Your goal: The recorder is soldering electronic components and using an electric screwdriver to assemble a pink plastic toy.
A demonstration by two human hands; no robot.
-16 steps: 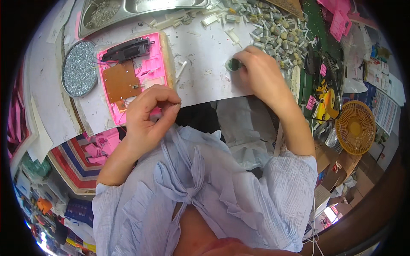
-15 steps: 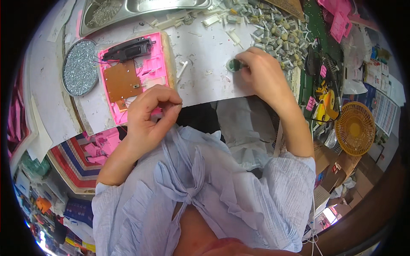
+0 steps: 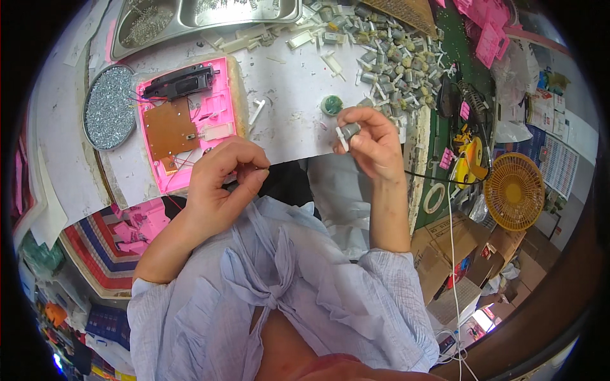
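Nearest you, the front edge of the table (image 3: 286, 130) crosses the middle of the frame, with both hands by it. Left of centre, your left hand (image 3: 222, 174) has thumb and forefinger brought together beside the lower right corner of the pink housing (image 3: 225, 105); you cannot tell whether anything sits in that grip. Right of centre, your right hand (image 3: 375, 145) grasps a small grey motor (image 3: 351, 129) with a white end piece (image 3: 343, 140), held at the edge. Just beyond it stands a small green-filled pot (image 3: 331, 105). The housing, carrying a brown circuit board (image 3: 168, 129), bounds your room on the left; white tabletop stretches from it to the motor heap (image 3: 403, 79) at upper right. Farther off, a metal tray (image 3: 240, 21) closes the upper left.
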